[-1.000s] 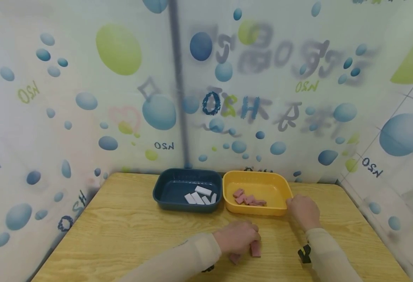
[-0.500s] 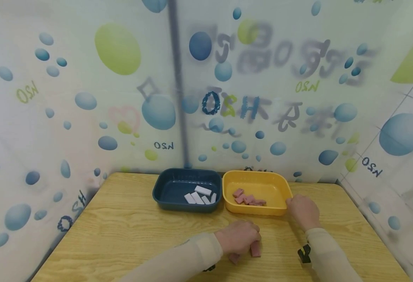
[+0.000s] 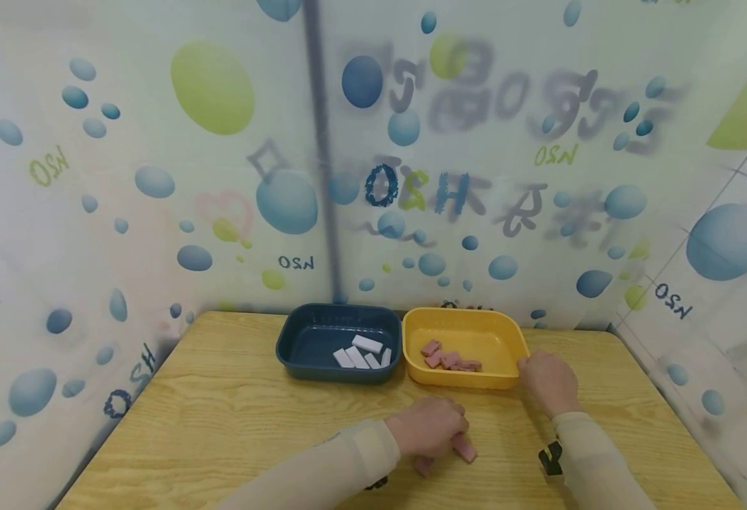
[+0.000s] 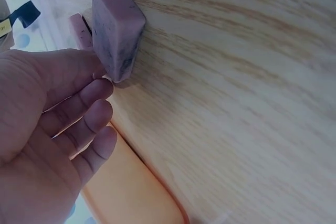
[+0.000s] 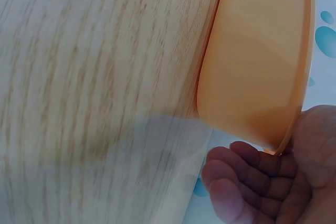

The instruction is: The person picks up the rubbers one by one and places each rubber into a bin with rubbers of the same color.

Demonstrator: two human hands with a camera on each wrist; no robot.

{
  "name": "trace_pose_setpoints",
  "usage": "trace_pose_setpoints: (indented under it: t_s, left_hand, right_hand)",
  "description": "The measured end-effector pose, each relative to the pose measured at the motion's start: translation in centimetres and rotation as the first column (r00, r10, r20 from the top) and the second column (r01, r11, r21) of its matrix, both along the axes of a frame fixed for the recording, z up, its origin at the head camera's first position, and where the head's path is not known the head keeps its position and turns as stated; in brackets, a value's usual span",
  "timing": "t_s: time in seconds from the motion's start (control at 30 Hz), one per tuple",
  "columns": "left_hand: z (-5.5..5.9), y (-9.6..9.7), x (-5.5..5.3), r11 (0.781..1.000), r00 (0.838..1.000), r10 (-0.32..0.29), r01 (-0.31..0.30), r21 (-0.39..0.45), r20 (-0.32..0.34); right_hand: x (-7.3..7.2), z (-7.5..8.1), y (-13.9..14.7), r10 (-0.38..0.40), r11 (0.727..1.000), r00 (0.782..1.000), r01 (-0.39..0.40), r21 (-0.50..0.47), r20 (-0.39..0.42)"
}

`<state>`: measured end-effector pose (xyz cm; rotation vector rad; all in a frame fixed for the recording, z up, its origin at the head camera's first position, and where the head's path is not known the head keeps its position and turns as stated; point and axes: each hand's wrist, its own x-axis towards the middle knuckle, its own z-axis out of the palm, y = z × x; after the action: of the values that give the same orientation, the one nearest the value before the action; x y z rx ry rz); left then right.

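Note:
My left hand (image 3: 429, 427) is low over the wooden table, in front of the trays. Between its thumb and index finger it pinches one end of a pink rectangular block (image 4: 116, 30), which has dark streaks on its side. That block (image 3: 464, 448) sticks out past the fingertips toward the front right in the head view. Below the palm lies a second pink block (image 3: 423, 465), partly covered by the hand. At the yellow tray's (image 3: 462, 381) right front corner, my right hand (image 3: 550, 382) holds the rim, its fingers curled (image 5: 247, 169) beneath the tray's edge.
Inside the yellow tray is a small heap of pink blocks (image 3: 451, 360). Directly left of it stands a dark blue tray (image 3: 335, 375) with several white blocks (image 3: 357, 358). A patterned curtain (image 3: 373, 142) rises behind the table (image 3: 220, 425).
The pink block at my left fingertips has turned, its free end swinging toward the right. My left hand has shifted very slightly left. The right hand and trays stay put.

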<state>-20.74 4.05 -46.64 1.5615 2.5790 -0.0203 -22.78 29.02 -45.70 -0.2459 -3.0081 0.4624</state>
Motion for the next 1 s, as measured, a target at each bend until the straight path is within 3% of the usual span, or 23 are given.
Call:
trace_pose_setpoints:
  t_s: [0.27,0.5,0.73,1.0]
  left_hand:
    - [0.1,-0.2,0.0,0.999,0.997,0.043,-0.044,0.017,0.067]
    - [0.5,-0.2,-0.1,0.995,0.995,0.074,-0.078,0.057,0.066]
    - [1.0,-0.6,-0.4,0.985,0.987,0.112,-0.125,0.118,0.117]
    - [1.2,-1.3,-1.1,0.97,0.993,0.112,-0.118,0.211,0.037]
  right_hand:
    - [0.0,-0.1,0.0,-0.002,1.0,1.0,0.002,-0.018,-0.014]
    - [0.1,0.1,0.0,-0.005,1.0,1.0,0.005,-0.028,-0.014]
    - [0.0,0.0,0.0,-0.018,0.999,1.0,0.018,-0.039,0.003]
    - [0.0,-0.1,0.1,0.006,1.0,1.0,-0.006,-0.004,0.002]
